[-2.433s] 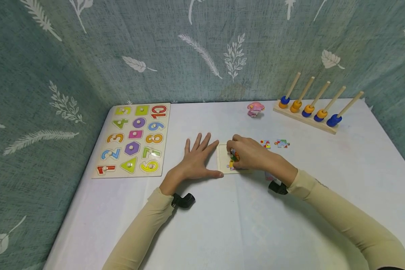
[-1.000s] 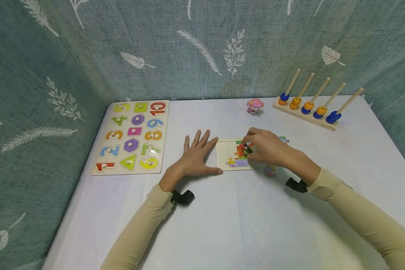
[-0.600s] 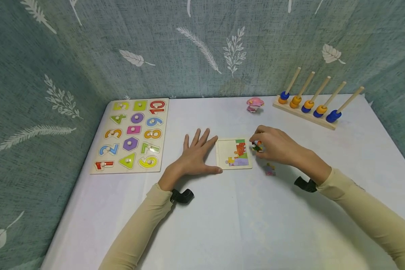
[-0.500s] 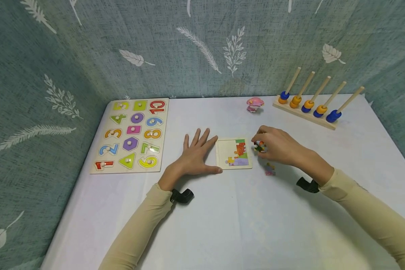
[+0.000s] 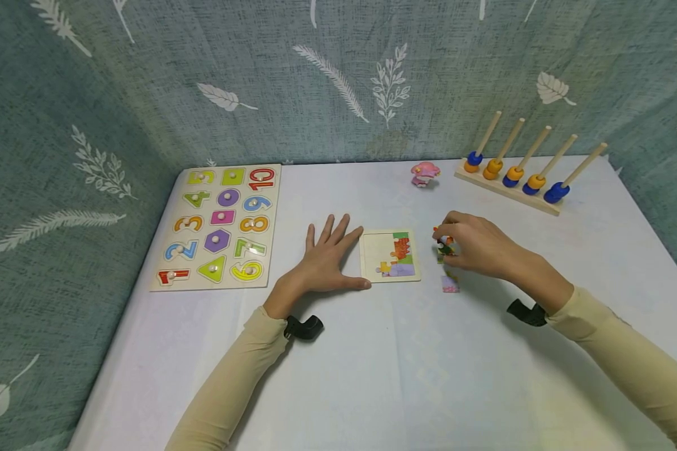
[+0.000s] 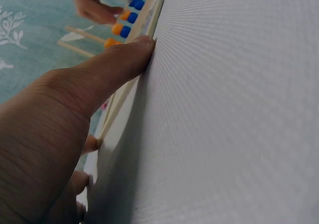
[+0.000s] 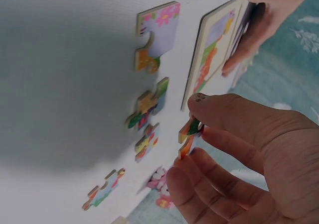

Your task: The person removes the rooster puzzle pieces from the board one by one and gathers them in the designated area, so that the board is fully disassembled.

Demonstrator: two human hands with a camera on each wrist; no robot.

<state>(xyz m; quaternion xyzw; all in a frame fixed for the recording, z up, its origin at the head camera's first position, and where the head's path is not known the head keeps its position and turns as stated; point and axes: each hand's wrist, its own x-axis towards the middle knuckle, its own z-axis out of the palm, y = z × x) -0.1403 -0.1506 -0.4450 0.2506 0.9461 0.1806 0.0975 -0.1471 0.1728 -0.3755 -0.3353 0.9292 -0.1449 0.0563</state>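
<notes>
My left hand (image 5: 326, 266) lies spread on the table, its thumb and index fingertips at the left edge of a small wooden puzzle tray (image 5: 374, 247). Joined jigsaw pieces (image 5: 403, 257) fill the tray's right side and bottom; the upper left is bare wood. Just right of the tray, my right hand (image 5: 482, 247) pinches a jigsaw piece (image 7: 189, 134) between thumb and fingers, held above the table. Beneath and beside that hand lie several loose pieces, among them a lilac one with pink flowers (image 7: 162, 32) and a blue-green one (image 7: 104, 189); the hand partly hides them in the head view.
On the left lies a number-and-shape peg board (image 5: 217, 228). A pink figurine (image 5: 425, 173) stands at the back, with a wooden bead rack (image 5: 508, 188) on pegs to its right. A patterned cloth wall (image 5: 338, 81) closes off the back.
From over the tray, my right hand has moved right, past the tray's edge, carrying the pinched jigsaw piece. More of the tray's inside shows now. The left hand has stayed in place.
</notes>
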